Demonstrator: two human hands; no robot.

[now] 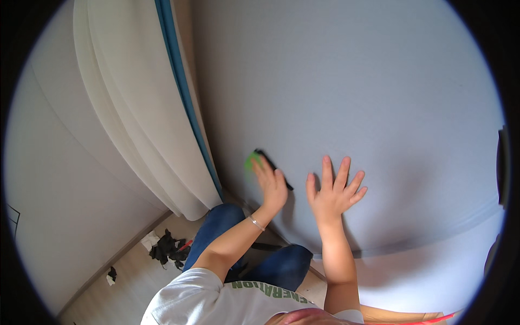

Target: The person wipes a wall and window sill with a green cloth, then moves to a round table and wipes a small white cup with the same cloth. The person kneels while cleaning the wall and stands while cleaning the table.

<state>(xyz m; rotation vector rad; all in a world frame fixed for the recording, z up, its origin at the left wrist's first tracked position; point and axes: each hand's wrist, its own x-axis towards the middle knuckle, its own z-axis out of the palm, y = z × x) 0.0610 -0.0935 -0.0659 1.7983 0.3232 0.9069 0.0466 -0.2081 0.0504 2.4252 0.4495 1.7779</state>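
My left hand [273, 189], with a thin bracelet on its wrist, holds a green hand tool [252, 161] against a smooth grey-blue wall surface [345, 89]. The tool has a long, straight black edge [289, 185] showing beside the fingers. Motion blurs its green part and my fingertips, so its exact kind cannot be told. To the right, my right hand [335, 195] rests on the same surface with the fingers spread wide, holding nothing. Lower down, the grey-blue surface ends in a darker curved line [365, 254], below which the wall is paler.
A cream curtain [134, 101] with a blue strip [176, 73] hangs at the left, beside the corner. Crumpled black scraps [164, 248] and white scraps [150, 239] lie on the pale floor [138, 280]. My bent knees [280, 268] in jeans are close to the wall. Cardboard [390, 315] shows at lower right.
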